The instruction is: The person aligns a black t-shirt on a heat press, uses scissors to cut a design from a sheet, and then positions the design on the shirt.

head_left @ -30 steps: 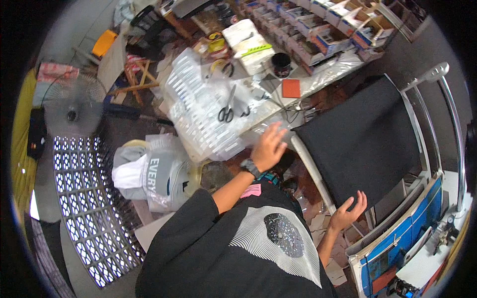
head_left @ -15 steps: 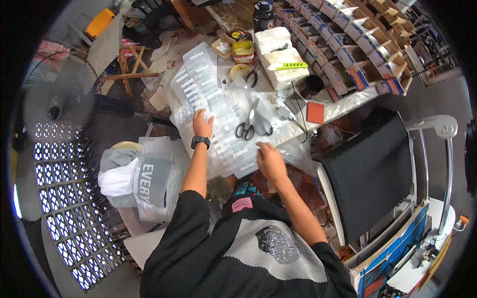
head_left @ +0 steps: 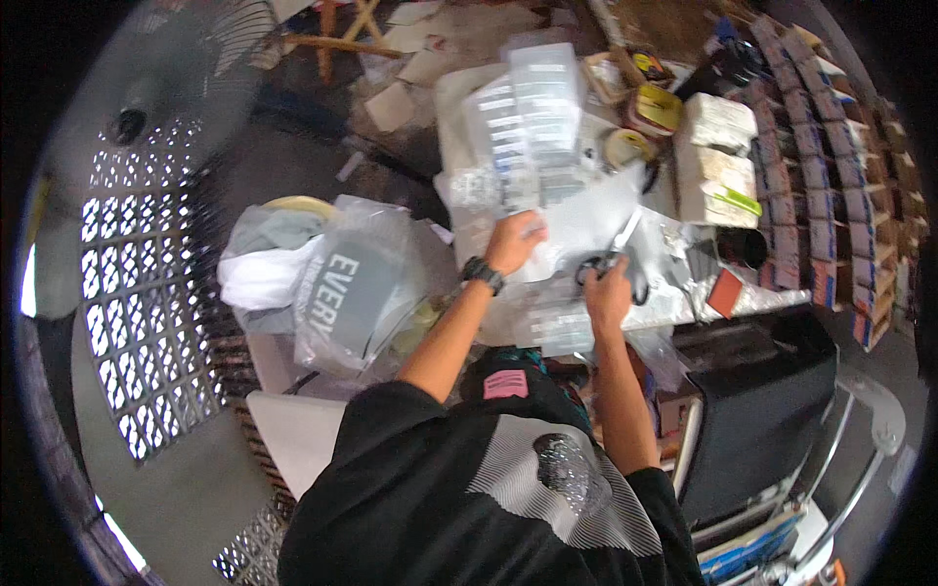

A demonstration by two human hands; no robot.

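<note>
Long silver scissors with black handles (head_left: 626, 234) are over the white tabletop (head_left: 457, 96), handles at the right hand (head_left: 611, 296), likely for easy grabbing. The left hand (head_left: 508, 247) probably steadies clear plastic sheets (head_left: 586, 213). I can't tell whether either's fingers squeeze.

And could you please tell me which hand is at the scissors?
The right hand, at the black handles of the scissors; the left hand, with the dark wristwatch, is apart from them, over the plastic sheets.

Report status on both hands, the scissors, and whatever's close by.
Right hand on black-handled scissors. Left hand at printed clear sheets. Both grips unclear. Red square right of scissors.
</note>
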